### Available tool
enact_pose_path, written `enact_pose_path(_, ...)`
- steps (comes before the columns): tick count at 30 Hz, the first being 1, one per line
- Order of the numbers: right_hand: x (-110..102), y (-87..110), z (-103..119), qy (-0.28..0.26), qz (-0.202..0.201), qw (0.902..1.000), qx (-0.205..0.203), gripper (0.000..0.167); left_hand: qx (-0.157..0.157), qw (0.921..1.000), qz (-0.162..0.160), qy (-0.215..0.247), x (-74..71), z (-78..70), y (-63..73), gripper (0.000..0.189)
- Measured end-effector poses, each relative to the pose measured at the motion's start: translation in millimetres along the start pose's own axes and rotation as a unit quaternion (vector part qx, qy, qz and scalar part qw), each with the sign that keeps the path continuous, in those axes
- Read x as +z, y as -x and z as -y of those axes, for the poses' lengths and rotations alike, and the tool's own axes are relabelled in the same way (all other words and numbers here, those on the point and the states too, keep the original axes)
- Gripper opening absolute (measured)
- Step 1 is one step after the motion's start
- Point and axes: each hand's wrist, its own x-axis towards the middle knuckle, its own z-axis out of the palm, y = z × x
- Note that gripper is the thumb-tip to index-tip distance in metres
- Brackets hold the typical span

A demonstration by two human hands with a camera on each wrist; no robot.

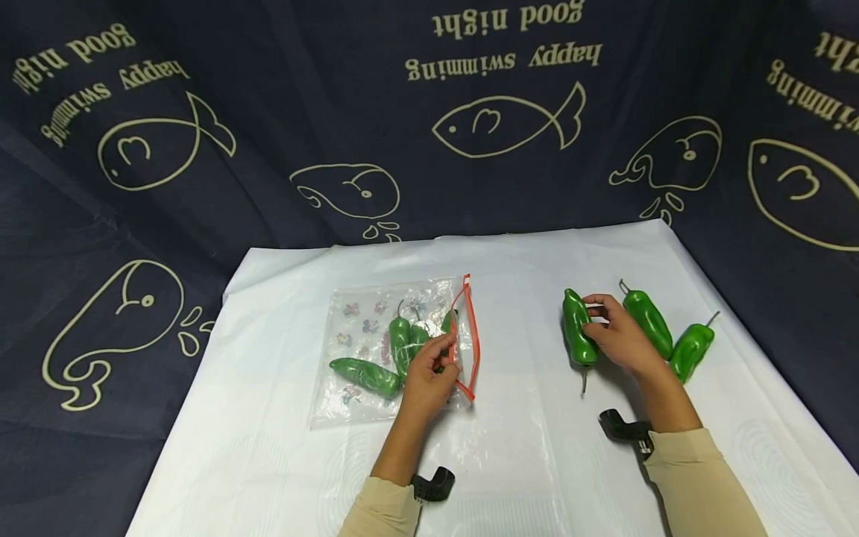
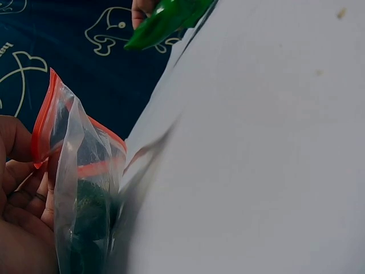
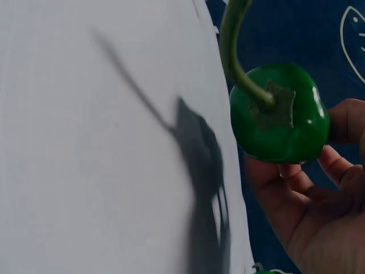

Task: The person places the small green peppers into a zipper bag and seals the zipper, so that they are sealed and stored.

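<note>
My left hand [image 1: 429,380] pinches the red-edged mouth of a clear zip bag [image 1: 365,298], and the bag's mouth faces right. Inside the bag lie several green peppers [image 1: 365,377]. In the left wrist view, thumb and fingers grip the red zip strip [image 2: 43,131], and the mouth gapes. My right hand [image 1: 614,332] holds one green pepper [image 1: 577,328] between thumb and fingers, stem toward me. Its stem end [image 3: 279,114] faces the camera in the right wrist view, with a shadow on the white cloth beside it.
Two more green peppers, one upper [image 1: 649,321] and one lower [image 1: 693,349], lie to the right of my right hand. A white cloth [image 1: 517,440] covers the table. Behind and at both sides hangs a dark blue curtain [image 1: 268,89] with fish drawings.
</note>
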Motion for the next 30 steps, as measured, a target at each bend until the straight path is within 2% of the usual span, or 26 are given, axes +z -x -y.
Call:
enact_pose_path(11, 18, -3.1, 6, -0.099, 0.008, 0.9946, 0.028, 0.054, -0.001, 1.0000, 0.000, 0.002, 0.4, -0.7, 0.2, 0.050)
enact_pose_path(21, 39, -7.5, 20, -0.114, 0.018, 0.9928, 0.031, 0.058, -0.010, 0.9999, -0.002, 0.001, 0.0, -1.7, 1.2, 0.050)
enact_pose_path(30, 54, -12.9, 33, -0.101, 0.019, 0.9944, 0.027, 0.056, -0.009, 0.9999, -0.003, -0.008, 0.0, -2.1, 0.6, 0.049)
